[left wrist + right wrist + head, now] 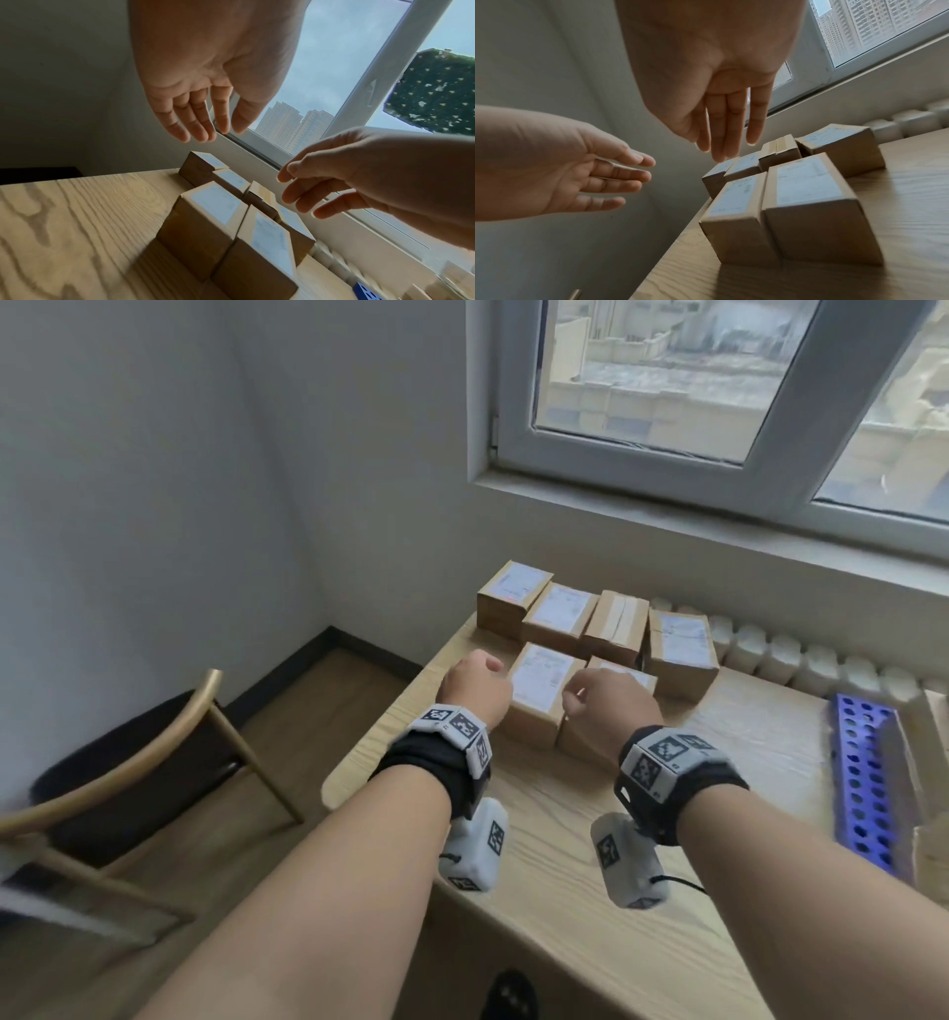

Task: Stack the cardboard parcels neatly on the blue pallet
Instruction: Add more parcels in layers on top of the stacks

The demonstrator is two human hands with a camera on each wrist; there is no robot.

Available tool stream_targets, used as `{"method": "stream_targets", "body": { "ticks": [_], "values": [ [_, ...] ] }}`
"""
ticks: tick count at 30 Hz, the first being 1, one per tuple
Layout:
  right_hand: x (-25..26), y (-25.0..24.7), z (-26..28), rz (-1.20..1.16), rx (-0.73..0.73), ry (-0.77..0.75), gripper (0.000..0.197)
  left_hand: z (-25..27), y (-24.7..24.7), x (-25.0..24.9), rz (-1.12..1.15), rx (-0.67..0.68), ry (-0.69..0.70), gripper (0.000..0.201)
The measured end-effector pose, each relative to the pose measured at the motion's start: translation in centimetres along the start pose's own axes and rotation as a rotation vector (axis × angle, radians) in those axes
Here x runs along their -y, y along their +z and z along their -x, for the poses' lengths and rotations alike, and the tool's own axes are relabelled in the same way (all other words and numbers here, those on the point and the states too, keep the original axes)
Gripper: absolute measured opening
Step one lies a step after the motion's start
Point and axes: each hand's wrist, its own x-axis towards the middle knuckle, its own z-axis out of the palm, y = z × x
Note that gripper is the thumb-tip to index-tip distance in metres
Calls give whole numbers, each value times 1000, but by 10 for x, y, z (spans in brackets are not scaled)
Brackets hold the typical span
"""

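Parcels (544, 690) near table (590, 891) edge (hands (475, 690) above)

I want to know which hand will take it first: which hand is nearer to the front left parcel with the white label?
Left, though only by a little. The left hand hovers over the left edge of the front left parcel. The right hand hovers above the neighbouring front right parcel. Neither touches a parcel.
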Motion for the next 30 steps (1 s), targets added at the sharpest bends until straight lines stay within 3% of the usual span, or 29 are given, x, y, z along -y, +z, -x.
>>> {"method": "stream_targets", "body": {
  "ticks": [15, 19, 26, 30],
  "values": [
    [26, 8, -172, -96, 10, 61, 25, -177, -26, -12, 66, 22, -54, 35],
    [26, 16, -213, -95, 19, 99, 26, -224, -20, -10, 111, 48, -101, 25],
    [18, 34, -284, -98, 43, 210, 33, -305, 14, 0, 217, 154, -248, 46],
    [12, 52, -328, -36, 86, 245, 44, -339, 34, 7, 272, 230, -363, 79]
  ]
}}
